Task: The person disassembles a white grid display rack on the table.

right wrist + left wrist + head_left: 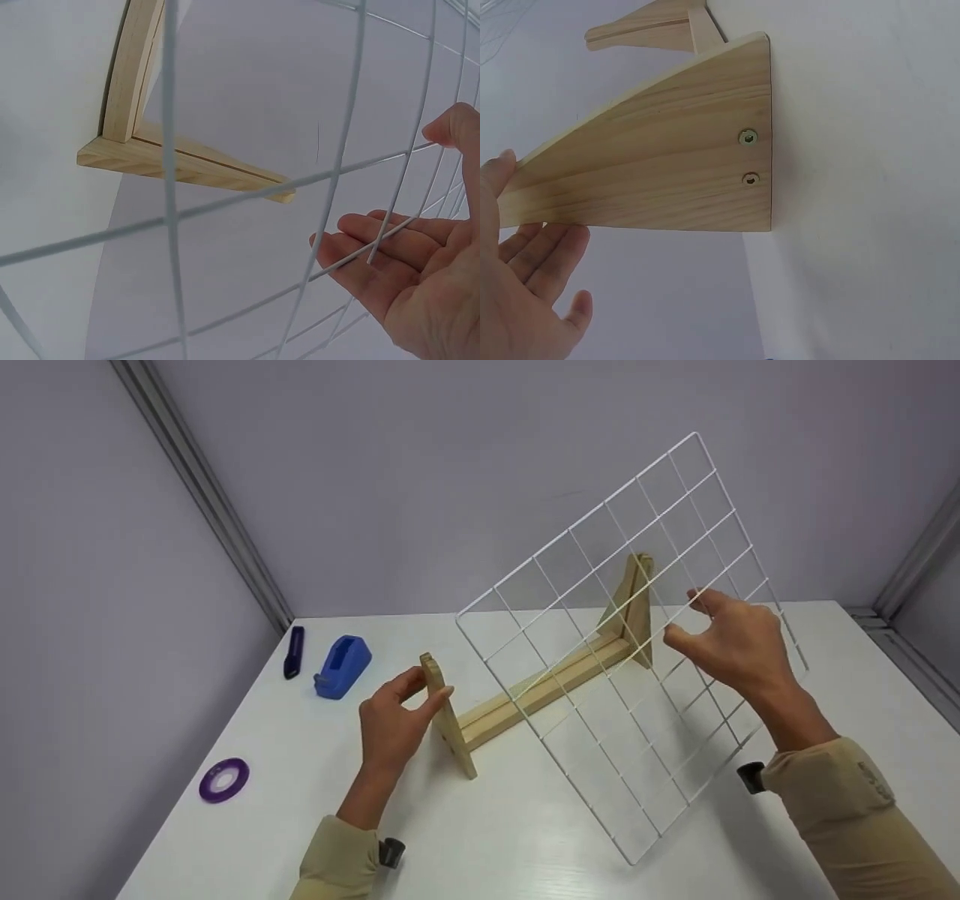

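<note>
A wooden stand with a grooved crossbar [495, 725] and two upright end panels rests on the white table. My left hand [394, 727] pinches the upper part of its left panel [450, 724]; in the left wrist view two metal fasteners show on that panel's outer face [652, 157]. My right hand [739, 645] holds a white wire grid [658, 517] tilted in the air, partly in front of the crossbar and the right panel [639, 622]. In the right wrist view, the fingers [375, 274] and thumb lie among the grid's wires.
At the table's left lie a blue tape dispenser [343, 667], a dark narrow cutter-like tool [295, 652] and a purple ring-shaped roll [212, 789]. Pale walls [360, 495] close in the back and left side of the table [525, 825].
</note>
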`<state>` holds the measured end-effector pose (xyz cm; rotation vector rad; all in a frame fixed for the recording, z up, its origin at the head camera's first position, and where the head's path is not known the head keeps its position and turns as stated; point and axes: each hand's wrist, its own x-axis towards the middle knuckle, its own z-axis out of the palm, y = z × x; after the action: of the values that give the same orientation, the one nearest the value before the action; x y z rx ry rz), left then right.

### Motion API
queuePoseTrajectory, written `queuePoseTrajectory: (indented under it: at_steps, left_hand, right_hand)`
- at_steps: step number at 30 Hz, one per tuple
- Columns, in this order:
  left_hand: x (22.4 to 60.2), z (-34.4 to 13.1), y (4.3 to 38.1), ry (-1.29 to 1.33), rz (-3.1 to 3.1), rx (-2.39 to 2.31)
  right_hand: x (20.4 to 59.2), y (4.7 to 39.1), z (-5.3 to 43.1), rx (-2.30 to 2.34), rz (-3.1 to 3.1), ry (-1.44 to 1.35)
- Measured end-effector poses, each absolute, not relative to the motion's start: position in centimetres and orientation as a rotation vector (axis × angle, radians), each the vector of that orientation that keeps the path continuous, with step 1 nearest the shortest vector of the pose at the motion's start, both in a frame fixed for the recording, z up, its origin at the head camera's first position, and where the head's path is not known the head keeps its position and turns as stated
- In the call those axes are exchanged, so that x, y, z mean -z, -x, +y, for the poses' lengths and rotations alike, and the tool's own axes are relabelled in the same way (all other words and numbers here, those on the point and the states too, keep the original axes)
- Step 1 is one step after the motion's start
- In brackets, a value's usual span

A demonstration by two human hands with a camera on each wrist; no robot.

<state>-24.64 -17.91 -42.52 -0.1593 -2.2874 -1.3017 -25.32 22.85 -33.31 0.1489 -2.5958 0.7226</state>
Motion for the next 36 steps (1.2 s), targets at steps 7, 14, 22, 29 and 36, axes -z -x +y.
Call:
queuePoseTrajectory:
  at_steps: [7, 14, 22, 29, 36]
  left_hand:
    - [42.4, -17.9, 24.3, 0.143, -2.331, 1.410]
    - [42.5, -18.2, 23.8, 0.133, -2.323, 1.451]
    - [42.2, -18.6, 23.0, 0.140, -2.322, 1.425]
    - [42.1, -18.8, 21.7, 0.100, -2.329, 1.412]
    - [42.2, -19.0, 20.6, 0.086, -2.321, 1.335]
  right_hand:
    - [33.9, 25.3, 22.9, -0.682, -2.637, -0.197]
    - [34.5, 25.4, 22.9, -0.664, -2.670, -0.234]
    - [35.0, 25.4, 23.1, -0.651, -2.682, -0.259]
    - [35.2, 25.6, 23.4, -0.619, -2.725, -0.314]
    - [35.5, 25.7, 23.7, -0.668, -2.805, -0.362]
